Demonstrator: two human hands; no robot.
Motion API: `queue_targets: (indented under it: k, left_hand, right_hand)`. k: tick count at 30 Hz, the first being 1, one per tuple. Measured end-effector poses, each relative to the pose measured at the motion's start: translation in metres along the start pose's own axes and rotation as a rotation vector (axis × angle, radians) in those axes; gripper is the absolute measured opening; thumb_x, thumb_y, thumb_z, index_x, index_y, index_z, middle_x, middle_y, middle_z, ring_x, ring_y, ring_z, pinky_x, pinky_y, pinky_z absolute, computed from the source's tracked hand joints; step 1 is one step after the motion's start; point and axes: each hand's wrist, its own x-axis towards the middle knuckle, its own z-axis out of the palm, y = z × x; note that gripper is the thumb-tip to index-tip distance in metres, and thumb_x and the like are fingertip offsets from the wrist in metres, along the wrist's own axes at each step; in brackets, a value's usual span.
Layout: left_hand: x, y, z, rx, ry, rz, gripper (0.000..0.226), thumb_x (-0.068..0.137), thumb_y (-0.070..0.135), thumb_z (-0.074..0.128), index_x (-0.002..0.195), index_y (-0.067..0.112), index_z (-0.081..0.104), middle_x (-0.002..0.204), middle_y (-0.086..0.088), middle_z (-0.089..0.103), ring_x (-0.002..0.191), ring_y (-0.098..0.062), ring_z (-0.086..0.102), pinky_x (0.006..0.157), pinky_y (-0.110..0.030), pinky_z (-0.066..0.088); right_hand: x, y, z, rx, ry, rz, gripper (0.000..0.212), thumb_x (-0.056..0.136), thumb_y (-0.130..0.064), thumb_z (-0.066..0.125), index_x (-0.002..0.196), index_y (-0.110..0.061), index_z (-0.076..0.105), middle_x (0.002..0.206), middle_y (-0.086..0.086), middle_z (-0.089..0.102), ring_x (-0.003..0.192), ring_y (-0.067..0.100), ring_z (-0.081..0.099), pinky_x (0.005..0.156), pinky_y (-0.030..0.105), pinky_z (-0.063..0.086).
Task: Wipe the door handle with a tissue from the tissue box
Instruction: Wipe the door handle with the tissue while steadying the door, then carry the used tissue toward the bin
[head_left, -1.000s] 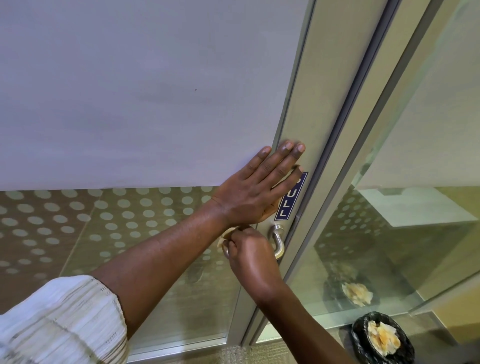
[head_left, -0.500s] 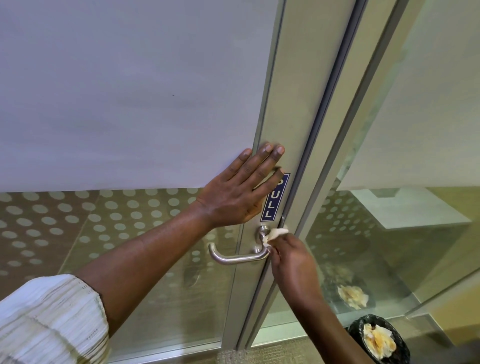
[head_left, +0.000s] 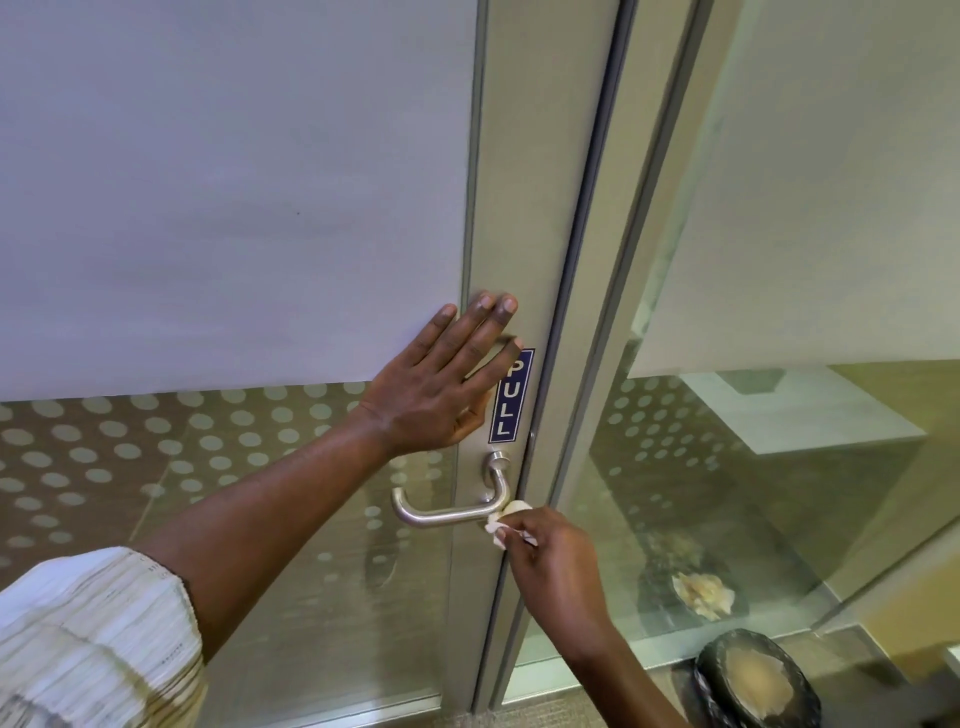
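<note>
Silver door handle; white tissue; navy PULL sign; white-dotted glass; cream striped sleeve.

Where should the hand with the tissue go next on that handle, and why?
Probably slide leftward along the bar. The right hand pinches the tissue against the door handle at its bend by the door edge, while the long bar out to its free left end looks bare. The left hand lies flat on the door, steadying it.
</note>
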Motion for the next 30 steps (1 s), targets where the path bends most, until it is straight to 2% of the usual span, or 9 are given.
queue_targets:
  k: [4,9,10,13,15,20,23,26,30]
  left_hand:
    - [0.000,0.006,-0.005,-0.081,-0.025,-0.060,0.069,0.100,0.027,0.056,0.164,0.010,0.036,0.172,-0.024,0.021,0.162,-0.039,0.011,0.132,-0.052,0.005]
    - [0.005,0.039,-0.016,-0.197,-0.053,-0.233,0.082,0.093,0.036,0.065,0.164,0.011,0.033,0.173,-0.023,0.018,0.162,-0.038,0.012,0.132,-0.054,0.001]
    - [0.006,0.048,-0.017,-0.220,-0.057,-0.245,0.082,0.092,0.036,0.064,0.164,0.010,0.033,0.173,-0.023,0.018,0.162,-0.037,0.012,0.132,-0.054,0.001]
    - [0.011,0.081,-0.019,-0.275,-0.090,-0.235,0.080,0.093,0.036,0.062,0.163,0.009,0.034,0.173,-0.023,0.019,0.162,-0.036,0.010,0.132,-0.054,0.000]
    - [0.016,0.102,-0.018,-0.281,-0.116,-0.226,0.081,0.093,0.038,0.061,0.163,0.010,0.032,0.172,-0.023,0.020,0.162,-0.036,0.013,0.132,-0.054,0.002]
    - [0.040,0.156,-0.008,-0.323,-0.179,-0.213,0.081,0.094,0.042,0.056,0.164,0.013,0.028,0.173,-0.022,0.019,0.162,-0.035,0.013,0.130,-0.058,0.010]
    - [0.058,0.193,0.000,-0.350,-0.198,-0.198,0.078,0.094,0.042,0.054,0.162,0.013,0.031,0.172,-0.021,0.020,0.161,-0.036,0.016,0.129,-0.060,0.014]
    - [0.080,0.234,0.007,-0.387,-0.231,-0.186,0.075,0.093,0.042,0.053,0.160,0.011,0.037,0.172,-0.021,0.023,0.160,-0.037,0.020,0.127,-0.062,0.019]
    - [0.110,0.287,0.019,-0.439,-0.251,-0.172,0.073,0.093,0.041,0.051,0.158,0.010,0.043,0.171,-0.021,0.027,0.159,-0.035,0.020,0.130,-0.055,0.007]
  right_hand:
    - [-0.008,0.007,-0.012,0.226,0.019,0.148,0.022,0.092,-0.019,0.072,0.084,-0.040,0.073,0.093,-0.017,0.076,0.085,-0.010,0.068,0.076,0.008,0.049]
    - [-0.008,0.031,-0.034,0.255,0.057,0.200,0.028,0.093,-0.009,0.064,0.103,-0.034,0.070,0.084,-0.015,0.074,0.059,-0.008,0.060,0.054,0.005,0.039]
    - [-0.009,0.037,-0.039,0.248,0.055,0.209,0.031,0.094,-0.008,0.063,0.109,-0.034,0.070,0.089,-0.013,0.075,0.061,-0.007,0.059,0.054,0.006,0.039]
    - [-0.012,0.055,-0.057,0.249,0.049,0.224,0.037,0.094,-0.005,0.060,0.123,-0.026,0.068,0.112,-0.006,0.073,0.093,0.001,0.067,0.071,0.005,0.045]
    - [-0.014,0.065,-0.071,0.232,0.052,0.213,0.033,0.094,-0.002,0.061,0.118,-0.022,0.071,0.114,-0.004,0.071,0.098,-0.004,0.065,0.077,0.003,0.044]
    - [-0.021,0.095,-0.121,0.117,0.102,0.181,0.030,0.091,-0.006,0.066,0.093,-0.035,0.071,0.096,-0.011,0.065,0.082,-0.015,0.060,0.065,0.001,0.040]
    - [-0.027,0.122,-0.156,0.054,0.127,0.220,0.018,0.091,-0.009,0.066,0.095,-0.024,0.075,0.097,-0.006,0.065,0.077,-0.005,0.059,0.063,0.002,0.038]
    - [-0.034,0.151,-0.193,0.024,0.151,0.234,0.017,0.091,-0.011,0.066,0.095,-0.026,0.074,0.099,-0.007,0.066,0.082,-0.004,0.060,0.065,0.003,0.038]
    - [-0.043,0.191,-0.240,-0.034,0.188,0.226,0.016,0.090,-0.012,0.067,0.096,-0.026,0.073,0.099,-0.006,0.066,0.086,0.001,0.060,0.069,0.002,0.039]
